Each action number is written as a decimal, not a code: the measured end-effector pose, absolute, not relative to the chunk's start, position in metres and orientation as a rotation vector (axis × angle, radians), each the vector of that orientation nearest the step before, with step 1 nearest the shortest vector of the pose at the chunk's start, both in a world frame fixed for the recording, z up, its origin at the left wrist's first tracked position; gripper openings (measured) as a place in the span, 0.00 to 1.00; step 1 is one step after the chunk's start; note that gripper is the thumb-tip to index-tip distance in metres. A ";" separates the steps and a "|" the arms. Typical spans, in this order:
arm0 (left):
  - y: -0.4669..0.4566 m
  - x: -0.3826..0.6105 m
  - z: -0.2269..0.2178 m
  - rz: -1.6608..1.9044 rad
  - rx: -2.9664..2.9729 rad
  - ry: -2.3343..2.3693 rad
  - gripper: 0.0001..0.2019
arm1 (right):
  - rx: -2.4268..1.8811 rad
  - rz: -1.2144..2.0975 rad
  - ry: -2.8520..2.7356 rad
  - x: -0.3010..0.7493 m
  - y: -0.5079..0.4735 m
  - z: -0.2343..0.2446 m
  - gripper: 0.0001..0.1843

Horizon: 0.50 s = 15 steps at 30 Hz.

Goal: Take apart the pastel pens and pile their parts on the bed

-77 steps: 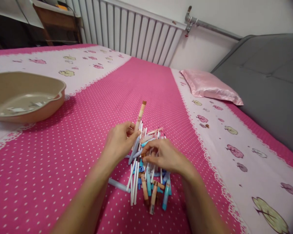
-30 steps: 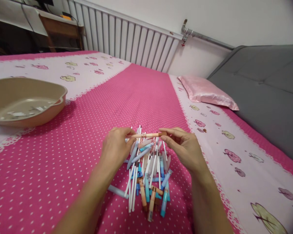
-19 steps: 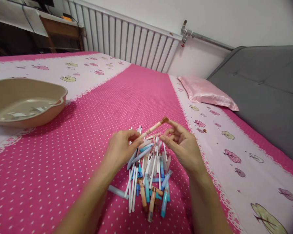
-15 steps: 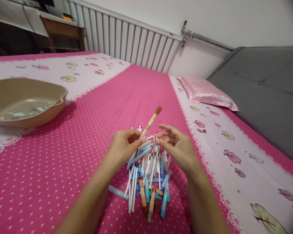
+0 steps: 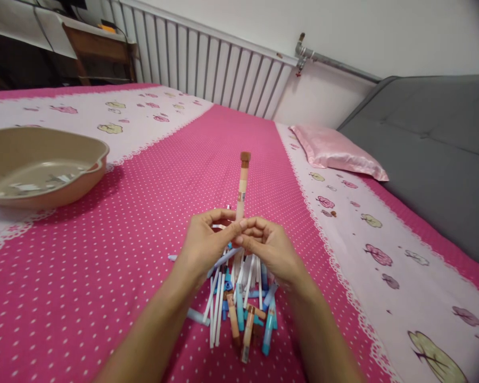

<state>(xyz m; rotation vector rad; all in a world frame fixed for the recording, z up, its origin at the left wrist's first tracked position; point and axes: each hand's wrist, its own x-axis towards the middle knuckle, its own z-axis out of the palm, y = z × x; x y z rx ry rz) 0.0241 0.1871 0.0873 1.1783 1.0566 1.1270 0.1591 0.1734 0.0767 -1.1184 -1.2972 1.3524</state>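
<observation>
Upright between my hands stands a beige pen barrel (image 5: 243,183) with a brown top end and a small printed label. Its lower part is pinched by the thumb and fingers of my left hand (image 5: 209,239). At the barrel's bottom end, the fingertips of my right hand (image 5: 269,246) close together against my left fingertips; they hide that end. Below lies a heap of pen parts: white thin tubes (image 5: 219,308), blue barrels (image 5: 269,330), and beige-brown barrels (image 5: 248,332). Some of the heap is hidden behind my hands.
A beige plastic basin (image 5: 64,191) with white scraps inside sits at the left on the pink dotted bedspread (image 5: 151,175). A pink pillow (image 5: 335,151) lies at the right against a grey headboard (image 5: 431,138). A white radiator (image 5: 207,64) lines the wall.
The pen barrel has swung from a rightward tilt to nearly upright. My right hand has moved left, and its spread fingers have closed at the barrel's lower end, touching my left hand.
</observation>
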 end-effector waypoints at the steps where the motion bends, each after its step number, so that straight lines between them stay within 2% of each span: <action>1: 0.187 0.024 0.087 1.127 1.190 1.066 0.17 | -1.113 1.355 -1.281 0.159 0.173 0.077 0.15; 6: 0.190 0.021 0.087 1.128 1.388 1.336 0.24 | -1.196 1.283 -1.166 0.171 0.179 0.079 0.15; 15: 0.204 -0.004 0.084 1.098 1.487 1.597 0.24 | -1.714 0.668 -0.981 0.264 0.202 0.043 0.17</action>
